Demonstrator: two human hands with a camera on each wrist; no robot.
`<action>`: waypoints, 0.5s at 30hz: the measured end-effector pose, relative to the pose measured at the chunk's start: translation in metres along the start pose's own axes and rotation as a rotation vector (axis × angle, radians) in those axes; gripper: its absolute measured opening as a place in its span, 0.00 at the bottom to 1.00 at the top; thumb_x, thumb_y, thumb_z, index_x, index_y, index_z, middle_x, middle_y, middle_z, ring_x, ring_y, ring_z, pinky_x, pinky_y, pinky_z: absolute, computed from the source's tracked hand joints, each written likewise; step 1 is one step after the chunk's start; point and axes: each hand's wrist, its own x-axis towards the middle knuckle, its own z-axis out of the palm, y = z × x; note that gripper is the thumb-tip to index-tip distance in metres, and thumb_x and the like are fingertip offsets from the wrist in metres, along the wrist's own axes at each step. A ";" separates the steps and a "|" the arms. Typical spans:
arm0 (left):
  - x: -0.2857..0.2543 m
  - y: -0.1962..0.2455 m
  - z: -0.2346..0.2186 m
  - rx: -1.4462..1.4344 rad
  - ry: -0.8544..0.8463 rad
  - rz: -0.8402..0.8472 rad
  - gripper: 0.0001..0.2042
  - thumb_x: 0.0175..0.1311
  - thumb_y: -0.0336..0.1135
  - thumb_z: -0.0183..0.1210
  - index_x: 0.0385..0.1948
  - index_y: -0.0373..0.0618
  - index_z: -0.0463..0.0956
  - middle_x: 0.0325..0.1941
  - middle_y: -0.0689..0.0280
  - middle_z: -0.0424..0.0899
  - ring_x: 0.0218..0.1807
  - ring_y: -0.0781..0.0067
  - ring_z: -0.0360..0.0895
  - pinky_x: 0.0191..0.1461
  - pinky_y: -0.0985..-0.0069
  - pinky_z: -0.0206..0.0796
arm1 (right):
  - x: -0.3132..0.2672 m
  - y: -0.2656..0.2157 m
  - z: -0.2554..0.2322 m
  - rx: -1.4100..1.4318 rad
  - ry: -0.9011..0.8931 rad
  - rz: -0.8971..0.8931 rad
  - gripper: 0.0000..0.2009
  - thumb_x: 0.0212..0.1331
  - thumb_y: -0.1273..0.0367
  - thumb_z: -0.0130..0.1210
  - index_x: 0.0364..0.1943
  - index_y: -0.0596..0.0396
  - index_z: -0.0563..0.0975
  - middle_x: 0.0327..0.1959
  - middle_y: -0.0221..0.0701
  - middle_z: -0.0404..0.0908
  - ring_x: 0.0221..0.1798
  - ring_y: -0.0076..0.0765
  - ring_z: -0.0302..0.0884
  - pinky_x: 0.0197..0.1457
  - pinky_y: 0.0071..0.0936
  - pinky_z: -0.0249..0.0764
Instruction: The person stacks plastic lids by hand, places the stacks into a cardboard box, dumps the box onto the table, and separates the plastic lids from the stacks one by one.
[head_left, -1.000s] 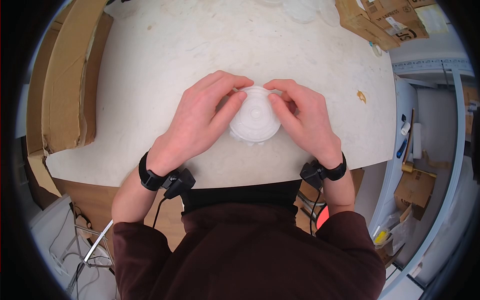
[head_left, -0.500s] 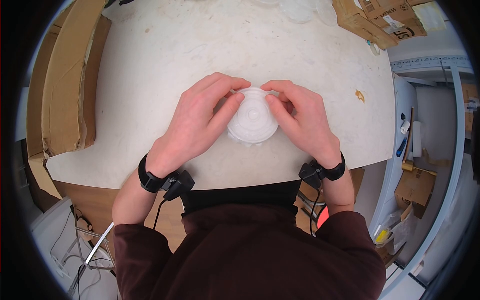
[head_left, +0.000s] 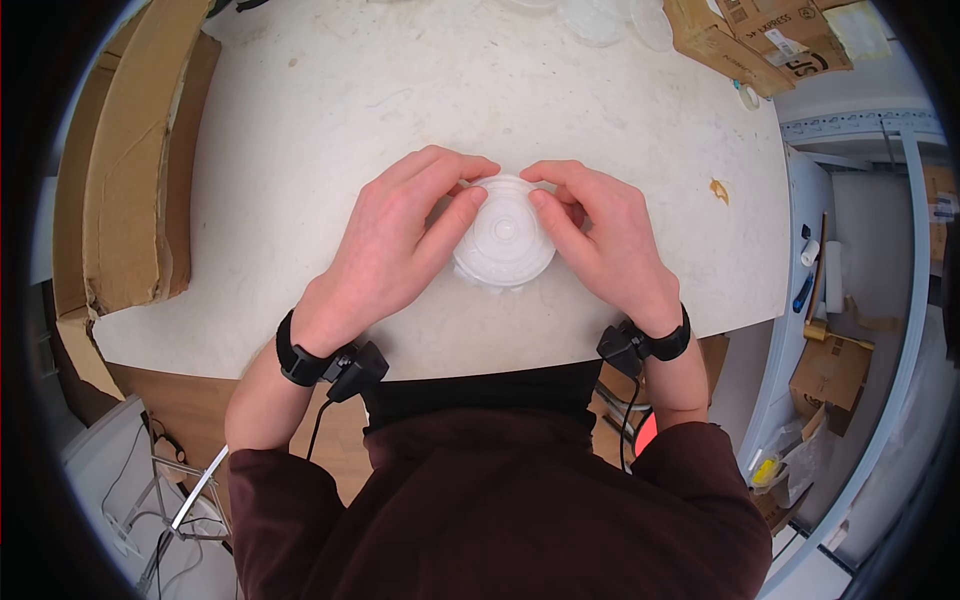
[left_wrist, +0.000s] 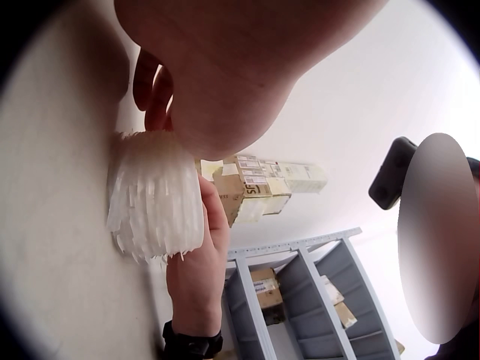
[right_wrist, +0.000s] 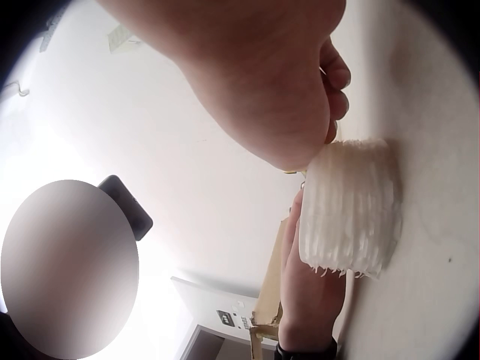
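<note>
A stack of round, translucent white plastic lids (head_left: 503,240) stands on the table, with concentric rings on its top face. My left hand (head_left: 400,230) holds its far left edge, thumb at the top rim and fingers curled round the back. Mirroring it on the far right edge, my right hand (head_left: 610,230) grips with thumb and bent fingers. In the left wrist view the many layered rims of the lid stack (left_wrist: 157,199) show, with small tabs sticking out. The right wrist view shows the stack (right_wrist: 351,210) low against the tabletop, fingertips partly hidden behind it.
A long open cardboard box (head_left: 140,160) lies along the table's left side. Cardboard cartons (head_left: 775,45) and a tape roll (head_left: 748,97) are at the back right. More clear plastic pieces (head_left: 595,20) lie at the far edge. Shelving (head_left: 880,250) stands right of the table.
Both hands keep their hold on the lid stack, with almost no movement. The whole head view has shifted slightly.
</note>
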 end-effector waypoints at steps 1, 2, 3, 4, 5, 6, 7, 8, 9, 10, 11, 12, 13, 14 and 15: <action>0.000 0.000 0.000 -0.001 -0.001 0.000 0.12 0.80 0.28 0.57 0.57 0.38 0.85 0.49 0.58 0.88 0.45 0.64 0.85 0.51 0.70 0.77 | 0.000 0.000 0.000 -0.001 0.000 -0.002 0.07 0.73 0.71 0.63 0.50 0.55 0.85 0.25 0.34 0.81 0.27 0.36 0.79 0.34 0.33 0.75; 0.000 0.000 0.000 -0.001 -0.001 0.000 0.12 0.80 0.28 0.57 0.57 0.38 0.85 0.49 0.58 0.88 0.45 0.64 0.85 0.51 0.70 0.77 | 0.000 0.000 0.000 -0.001 0.000 -0.002 0.07 0.73 0.71 0.63 0.50 0.55 0.85 0.25 0.34 0.81 0.27 0.36 0.79 0.34 0.33 0.75; 0.000 0.000 0.000 -0.001 -0.002 0.000 0.12 0.80 0.28 0.57 0.57 0.38 0.85 0.49 0.58 0.88 0.45 0.64 0.85 0.51 0.70 0.77 | 0.000 0.000 0.000 0.002 0.001 -0.002 0.07 0.73 0.71 0.63 0.50 0.55 0.85 0.25 0.34 0.81 0.27 0.36 0.79 0.34 0.33 0.75; 0.000 0.001 0.000 -0.005 -0.003 -0.003 0.12 0.80 0.28 0.57 0.57 0.38 0.85 0.49 0.58 0.88 0.45 0.64 0.85 0.51 0.70 0.77 | 0.000 0.000 0.001 0.004 0.002 -0.002 0.07 0.73 0.71 0.63 0.50 0.55 0.85 0.25 0.34 0.81 0.27 0.36 0.79 0.34 0.33 0.75; 0.000 0.001 0.000 -0.009 -0.005 -0.007 0.12 0.80 0.28 0.57 0.57 0.38 0.85 0.49 0.58 0.88 0.45 0.64 0.85 0.51 0.70 0.77 | 0.000 0.000 0.001 0.004 0.002 -0.001 0.07 0.73 0.71 0.63 0.50 0.55 0.85 0.25 0.34 0.81 0.27 0.36 0.79 0.34 0.33 0.75; 0.000 0.001 0.000 -0.009 -0.005 -0.007 0.12 0.80 0.28 0.57 0.57 0.38 0.85 0.49 0.58 0.88 0.45 0.64 0.85 0.51 0.70 0.77 | 0.000 0.000 0.001 0.006 0.002 -0.001 0.07 0.73 0.71 0.63 0.50 0.55 0.85 0.26 0.34 0.81 0.27 0.36 0.79 0.34 0.33 0.75; 0.000 0.001 0.000 -0.012 -0.004 -0.007 0.12 0.80 0.28 0.57 0.57 0.38 0.85 0.49 0.58 0.88 0.45 0.64 0.85 0.51 0.70 0.77 | 0.000 -0.001 0.000 0.008 0.003 -0.001 0.07 0.73 0.71 0.63 0.50 0.55 0.85 0.26 0.34 0.81 0.28 0.36 0.79 0.34 0.33 0.75; 0.000 0.001 0.000 -0.014 -0.004 -0.007 0.12 0.80 0.28 0.57 0.57 0.38 0.85 0.49 0.58 0.88 0.45 0.65 0.85 0.51 0.70 0.77 | 0.000 -0.001 0.000 0.008 0.003 -0.001 0.07 0.73 0.71 0.63 0.50 0.55 0.85 0.26 0.34 0.81 0.28 0.36 0.79 0.34 0.33 0.75; 0.000 0.001 0.000 -0.014 -0.004 -0.007 0.12 0.80 0.28 0.57 0.57 0.38 0.85 0.49 0.58 0.88 0.45 0.65 0.85 0.51 0.70 0.77 | 0.000 0.000 0.000 0.006 0.002 0.000 0.07 0.73 0.70 0.63 0.50 0.55 0.85 0.26 0.34 0.81 0.28 0.37 0.79 0.34 0.33 0.75; 0.000 0.001 0.000 -0.016 -0.003 -0.010 0.12 0.80 0.28 0.57 0.57 0.38 0.85 0.49 0.58 0.88 0.45 0.65 0.85 0.51 0.70 0.78 | 0.000 0.000 0.000 0.005 0.001 0.001 0.07 0.73 0.70 0.63 0.50 0.55 0.85 0.26 0.34 0.81 0.28 0.37 0.79 0.34 0.34 0.75; 0.000 0.002 0.000 -0.017 -0.003 -0.012 0.12 0.80 0.28 0.57 0.58 0.38 0.85 0.49 0.58 0.88 0.45 0.65 0.85 0.52 0.70 0.78 | 0.000 0.000 0.000 0.005 0.001 0.002 0.07 0.73 0.70 0.63 0.50 0.55 0.85 0.26 0.34 0.81 0.28 0.37 0.79 0.34 0.34 0.75; 0.000 0.002 0.000 -0.018 -0.004 -0.012 0.12 0.80 0.28 0.57 0.58 0.38 0.85 0.49 0.58 0.88 0.45 0.65 0.85 0.52 0.70 0.78 | 0.000 0.000 0.000 0.004 0.001 0.001 0.07 0.73 0.70 0.63 0.50 0.55 0.85 0.26 0.34 0.81 0.28 0.37 0.79 0.34 0.34 0.75; 0.000 0.001 0.000 -0.016 -0.004 -0.009 0.12 0.80 0.28 0.57 0.58 0.38 0.85 0.49 0.58 0.88 0.45 0.65 0.85 0.51 0.70 0.78 | 0.000 0.000 0.000 0.002 0.000 0.000 0.07 0.73 0.70 0.63 0.50 0.55 0.85 0.26 0.34 0.81 0.28 0.37 0.79 0.34 0.34 0.75; 0.000 0.001 0.000 -0.014 -0.003 -0.006 0.12 0.80 0.28 0.57 0.58 0.38 0.85 0.50 0.58 0.88 0.46 0.65 0.85 0.51 0.70 0.78 | 0.000 -0.001 0.000 0.002 0.001 0.000 0.07 0.73 0.70 0.63 0.50 0.55 0.85 0.26 0.34 0.81 0.28 0.37 0.79 0.34 0.34 0.75; 0.000 0.001 0.000 -0.014 -0.004 -0.006 0.12 0.80 0.28 0.57 0.58 0.38 0.85 0.50 0.58 0.88 0.46 0.65 0.85 0.51 0.70 0.78 | 0.000 -0.001 -0.001 -0.001 -0.002 0.000 0.07 0.73 0.70 0.63 0.50 0.55 0.85 0.25 0.34 0.81 0.28 0.37 0.79 0.34 0.34 0.75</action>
